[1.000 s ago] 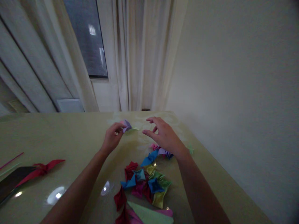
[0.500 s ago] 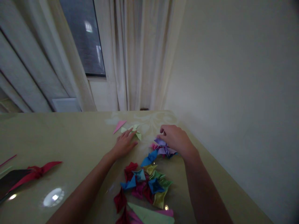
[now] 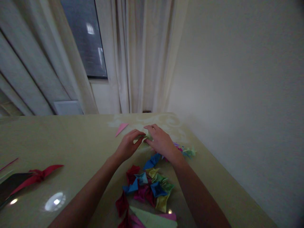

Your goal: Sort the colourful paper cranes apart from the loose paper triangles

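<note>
Above the far part of the table, my left hand (image 3: 128,145) pinches a pale green folded paper piece (image 3: 148,137) between thumb and fingers. My right hand (image 3: 161,143) is closed on the same piece from the other side, and the fingers of both hands cover much of it. Under my right wrist lies a cluster of purple, pink and blue folded paper, partly hidden, with light green paper (image 3: 190,152) showing to its right. A blue folded paper piece (image 3: 152,161) sits just nearer to me. To the left of my hands lies a flat pink paper triangle (image 3: 121,129).
Between my forearms, several colourful folded paper pieces (image 3: 158,189) are heaped on the table (image 3: 78,139). Nearer still is a pale green folded sheet (image 3: 152,218). At left lies a dark item with a red knotted strip (image 3: 39,175). A wall (image 3: 237,95) bounds the right side.
My right hand has moved left from the purple paper cluster to meet my left hand. The pale green piece has been lifted and is between both hands. Light green paper now shows right of the cluster.
</note>
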`<state>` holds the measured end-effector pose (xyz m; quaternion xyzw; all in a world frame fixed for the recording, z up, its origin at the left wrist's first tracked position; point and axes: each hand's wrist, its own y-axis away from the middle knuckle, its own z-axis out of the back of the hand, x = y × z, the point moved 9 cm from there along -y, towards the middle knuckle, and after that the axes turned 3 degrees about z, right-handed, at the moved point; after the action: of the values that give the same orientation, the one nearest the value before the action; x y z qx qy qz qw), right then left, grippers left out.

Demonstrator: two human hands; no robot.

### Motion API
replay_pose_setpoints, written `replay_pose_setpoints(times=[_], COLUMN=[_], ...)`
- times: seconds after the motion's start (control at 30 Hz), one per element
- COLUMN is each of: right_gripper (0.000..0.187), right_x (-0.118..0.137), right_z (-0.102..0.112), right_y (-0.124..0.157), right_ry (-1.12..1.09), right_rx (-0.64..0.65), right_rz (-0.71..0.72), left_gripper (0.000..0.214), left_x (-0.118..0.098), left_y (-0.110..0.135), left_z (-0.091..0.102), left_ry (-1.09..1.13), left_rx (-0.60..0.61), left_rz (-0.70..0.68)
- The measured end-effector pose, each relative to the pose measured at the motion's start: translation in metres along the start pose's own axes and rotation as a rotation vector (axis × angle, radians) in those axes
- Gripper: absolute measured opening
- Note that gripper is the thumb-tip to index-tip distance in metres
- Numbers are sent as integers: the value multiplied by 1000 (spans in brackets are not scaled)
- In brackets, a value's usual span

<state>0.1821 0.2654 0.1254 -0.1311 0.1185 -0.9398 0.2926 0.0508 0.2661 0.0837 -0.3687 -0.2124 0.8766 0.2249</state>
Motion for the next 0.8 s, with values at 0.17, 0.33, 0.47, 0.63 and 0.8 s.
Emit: replay_pose_setpoints(times=[0.17,0.33,0.47,0.63,0.8], right_gripper=[18,27,30,26,22], right_x=[-20,-61,-85,-81,-40], right_z=[9,36,28,51,98], right_y=[-6,4,12,15,26], right_ry=[102,225,221,96,-92], right_rx=[-49,-248,-127,-246,-451], right_rz=[-119,-295,-378,-398,-256], left_gripper=[30,47,45,34,34], left_x=[12,100,139,133,122], left_y=[0,29,44,37,41], left_z=[23,14,5,15,15], left_ry=[36,-475,-626,-660,-714], left_rx=[-224,-53,195,191,153], left_rz=[61,405,503,464,462])
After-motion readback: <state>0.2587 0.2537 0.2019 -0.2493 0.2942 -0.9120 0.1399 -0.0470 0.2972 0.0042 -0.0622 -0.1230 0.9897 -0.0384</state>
